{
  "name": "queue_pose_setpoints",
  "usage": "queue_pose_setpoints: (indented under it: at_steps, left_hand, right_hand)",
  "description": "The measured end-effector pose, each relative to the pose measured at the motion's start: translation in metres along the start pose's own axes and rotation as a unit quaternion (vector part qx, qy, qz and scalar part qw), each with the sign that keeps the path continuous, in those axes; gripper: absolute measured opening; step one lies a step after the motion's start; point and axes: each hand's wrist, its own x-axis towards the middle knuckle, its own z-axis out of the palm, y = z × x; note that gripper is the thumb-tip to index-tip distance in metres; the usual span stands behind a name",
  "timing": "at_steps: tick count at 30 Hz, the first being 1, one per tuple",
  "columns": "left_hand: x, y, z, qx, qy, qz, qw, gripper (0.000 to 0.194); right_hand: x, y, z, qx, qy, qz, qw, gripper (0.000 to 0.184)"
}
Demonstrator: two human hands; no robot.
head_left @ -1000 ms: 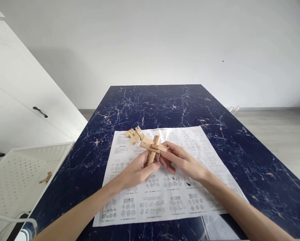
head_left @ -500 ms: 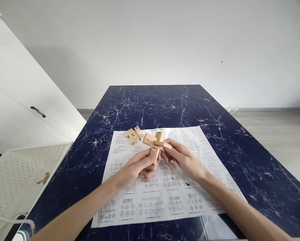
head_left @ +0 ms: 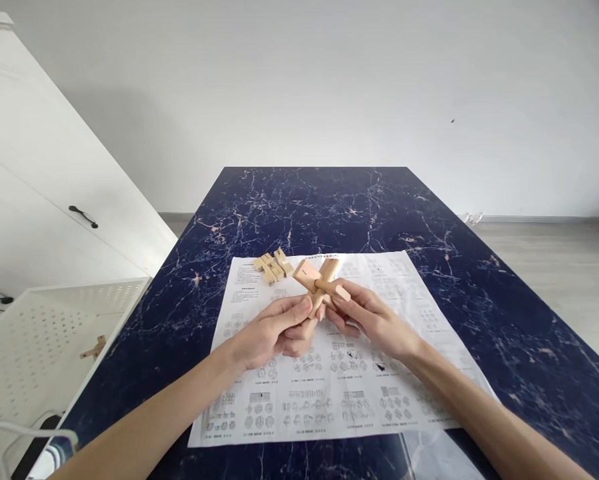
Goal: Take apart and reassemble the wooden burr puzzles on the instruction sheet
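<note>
White bin point(head_left: 44, 363) with wooden piece point(head_left: 94, 347)

The one camera looked from the person's head, at the near end of the table point(head_left: 319, 213), forward and down past the left hand point(head_left: 268, 333) and right hand point(head_left: 382, 323), close enough that the table's right edge ran out of frame, yet wide enough to show both far corners and the wall point(head_left: 319, 87) beyond.

Wood pcs point(head_left: 325, 286) (smooth, matt), creased paper sheet point(head_left: 369, 383), smooth marble-look tbl top point(head_left: 304, 207).
</note>
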Motion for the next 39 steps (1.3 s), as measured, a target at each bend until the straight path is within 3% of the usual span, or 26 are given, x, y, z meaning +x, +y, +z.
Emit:
queue_pose_setpoints:
  at_steps: [6, 10, 17, 24, 28, 30, 31, 35, 39]
  left_hand:
    - [0.001, -0.001, 0.0, -0.013, -0.014, 0.015, 1.0, 0.037]
    - [0.002, -0.001, -0.001, 0.009, 0.014, 0.044, 0.999, 0.041]
    - [0.004, 0.008, -0.005, -0.002, 0.116, 0.031, 0.993, 0.041]
    - [0.005, 0.016, -0.01, -0.013, 0.165, 0.077, 0.983, 0.04]
    - [0.002, 0.02, -0.014, 0.076, 0.197, 0.101, 0.972, 0.038]
    - [0.0, 0.022, -0.015, 0.198, 0.242, 0.124, 0.942, 0.037]
    - [-0.001, 0.023, -0.015, 0.274, 0.269, 0.139, 0.913, 0.035]
    - [-0.001, 0.02, -0.021, 0.525, 0.334, 0.217, 0.752, 0.021]
    - [0.004, 0.016, -0.039, 0.629, 0.37, 0.263, 0.631, 0.012]
  right_hand:
    - [0.0, -0.001, -0.004, -0.008, -0.035, -0.018, 0.999, 0.03]
    - [0.0, -0.002, -0.002, 0.013, -0.014, -0.009, 1.0, 0.03]
    - [0.002, -0.007, -0.009, 0.111, 0.149, 0.027, 0.982, 0.032]
    - [0.008, 0.002, -0.03, 0.162, 0.289, -0.03, 0.943, 0.034]
    - [0.008, 0.006, -0.038, 0.175, 0.356, -0.05, 0.917, 0.033]
    - [0.008, 0.006, -0.041, 0.199, 0.386, -0.069, 0.898, 0.03]
    - [0.008, 0.006, -0.042, 0.212, 0.398, -0.079, 0.889, 0.029]
    - [0.008, 0.006, -0.049, 0.239, 0.435, -0.096, 0.863, 0.023]
    - [0.008, 0.008, -0.055, 0.244, 0.462, -0.097, 0.847, 0.024]
